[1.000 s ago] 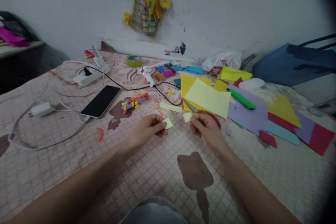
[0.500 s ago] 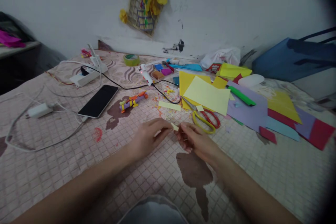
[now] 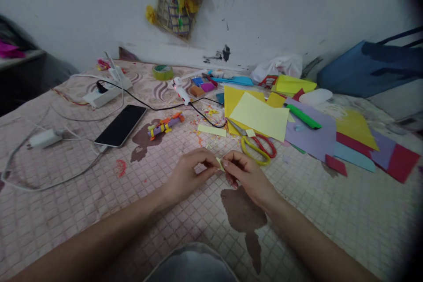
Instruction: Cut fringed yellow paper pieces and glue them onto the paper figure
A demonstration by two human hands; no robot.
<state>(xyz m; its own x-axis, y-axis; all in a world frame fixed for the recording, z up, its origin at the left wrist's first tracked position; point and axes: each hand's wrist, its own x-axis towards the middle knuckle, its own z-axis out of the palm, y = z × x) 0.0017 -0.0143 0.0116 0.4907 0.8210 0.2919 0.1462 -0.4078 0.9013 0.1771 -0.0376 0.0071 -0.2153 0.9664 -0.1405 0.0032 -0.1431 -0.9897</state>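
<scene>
A patterned cloth (image 3: pixel 198 224) spreads under your right hand (image 3: pixel 249 174), with a pale yellow sheet (image 3: pixel 261 116) lying beyond it. That hand and your left hand (image 3: pixel 191 172) are close together, fingertips pinching a small paper piece (image 3: pixel 220 165) between them.

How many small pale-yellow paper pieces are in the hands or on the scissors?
2: one small piece is held between the left hand and right hand; another piece lies on the scissors. The hands partly cover the first, so more could be hidden.
</scene>
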